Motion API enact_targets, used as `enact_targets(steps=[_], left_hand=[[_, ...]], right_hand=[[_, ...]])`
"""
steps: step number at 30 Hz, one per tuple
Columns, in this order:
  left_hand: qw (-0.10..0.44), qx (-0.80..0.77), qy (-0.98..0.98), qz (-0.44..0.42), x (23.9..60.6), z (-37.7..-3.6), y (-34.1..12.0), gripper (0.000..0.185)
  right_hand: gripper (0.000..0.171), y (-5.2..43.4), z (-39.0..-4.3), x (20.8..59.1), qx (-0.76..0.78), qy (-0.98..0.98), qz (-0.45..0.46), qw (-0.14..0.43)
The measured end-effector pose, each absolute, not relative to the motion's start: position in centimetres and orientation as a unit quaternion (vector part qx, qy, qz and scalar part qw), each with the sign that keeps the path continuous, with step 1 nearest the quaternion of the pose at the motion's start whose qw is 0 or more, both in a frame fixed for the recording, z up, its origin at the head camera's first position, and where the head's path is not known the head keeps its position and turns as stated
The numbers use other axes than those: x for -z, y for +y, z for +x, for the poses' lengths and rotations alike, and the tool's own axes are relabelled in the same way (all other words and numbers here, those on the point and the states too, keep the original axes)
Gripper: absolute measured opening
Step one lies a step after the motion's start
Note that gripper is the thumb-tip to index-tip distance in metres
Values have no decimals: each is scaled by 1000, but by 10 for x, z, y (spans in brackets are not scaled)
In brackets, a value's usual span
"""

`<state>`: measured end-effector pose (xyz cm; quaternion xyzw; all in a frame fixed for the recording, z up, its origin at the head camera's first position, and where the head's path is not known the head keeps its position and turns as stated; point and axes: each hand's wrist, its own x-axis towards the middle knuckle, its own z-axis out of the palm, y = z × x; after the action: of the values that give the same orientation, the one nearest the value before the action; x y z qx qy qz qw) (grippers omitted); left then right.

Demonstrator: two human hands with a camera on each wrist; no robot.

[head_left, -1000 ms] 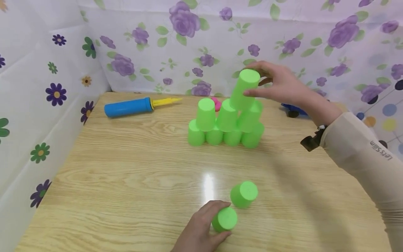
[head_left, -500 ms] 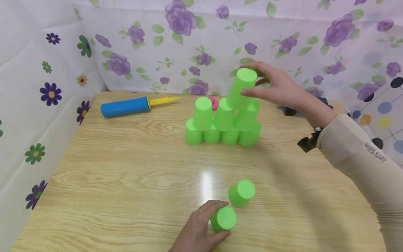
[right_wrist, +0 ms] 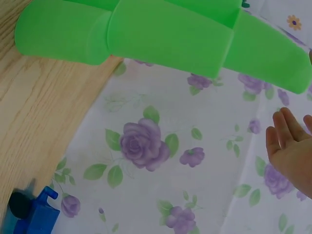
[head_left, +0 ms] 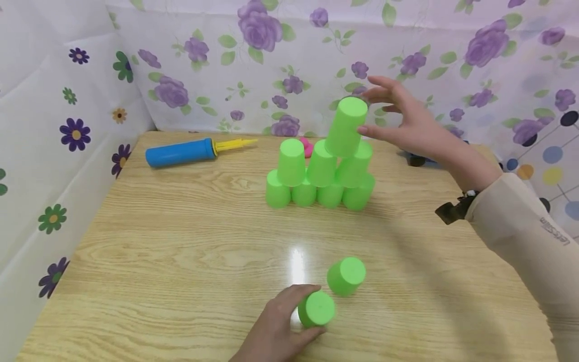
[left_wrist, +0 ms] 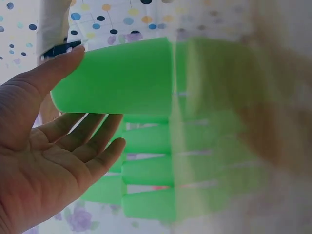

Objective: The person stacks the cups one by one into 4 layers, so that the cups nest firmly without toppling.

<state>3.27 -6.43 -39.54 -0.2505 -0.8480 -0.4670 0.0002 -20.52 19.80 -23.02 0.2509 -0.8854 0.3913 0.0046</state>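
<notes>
Head: right hand (head_left: pixel 409 125) has let go of top cup (head_left: pixel 346 125), fingers now spread just beside it, upper centre; the cup stands by itself on pyramid (head_left: pixel 321 178).
L wrist: left hand (left_wrist: pixel 46 161) open-palmed, thumb on cup (left_wrist: pixel 114 78); in the head view, fingers curl round it, bottom centre.
R wrist: pyramid cups fill top of frame; fingers (right_wrist: pixel 287 146) loose, right edge.

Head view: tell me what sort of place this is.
Probably a small tabletop play or practice corner: a wooden table walled in by flowered plastic sheeting, with a pyramid of green cups and a blue hand pump on it.
</notes>
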Motion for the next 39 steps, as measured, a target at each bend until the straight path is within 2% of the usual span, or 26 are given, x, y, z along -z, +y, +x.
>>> enact_targets(steps=[3,8,11,17,22,26,32,35,39], left_hand=[[35,476,-840,-259,390,26,-69,58],[70,475,-834,-271,380,12,-72,59],[90,476,-829,-280,373,5,-73,59],[107,478,-831,-262,347,-12,-84,59],[177,452,-832,-270,317,-32,-102,62],[236,433,-822,-286,295,-53,-115,64],[286,443,-811,-255,267,-85,-112,62],[296,466,-798,-241,260,-100,-104,61],[266,502,-790,-232,253,-119,-96,58]], right_hand=[[81,206,-194,225,-399,-883,245,37],[78,215,-166,229,-445,-843,265,145],[76,218,-145,241,-473,-817,280,173],[72,218,-105,279,-550,-754,323,157],[74,217,-70,317,-549,-758,324,142],[82,218,-45,338,-496,-809,300,100],[89,216,-21,365,-386,-871,304,3],[85,211,-15,377,-358,-881,309,-22],[78,204,-15,390,-348,-882,319,-14]])
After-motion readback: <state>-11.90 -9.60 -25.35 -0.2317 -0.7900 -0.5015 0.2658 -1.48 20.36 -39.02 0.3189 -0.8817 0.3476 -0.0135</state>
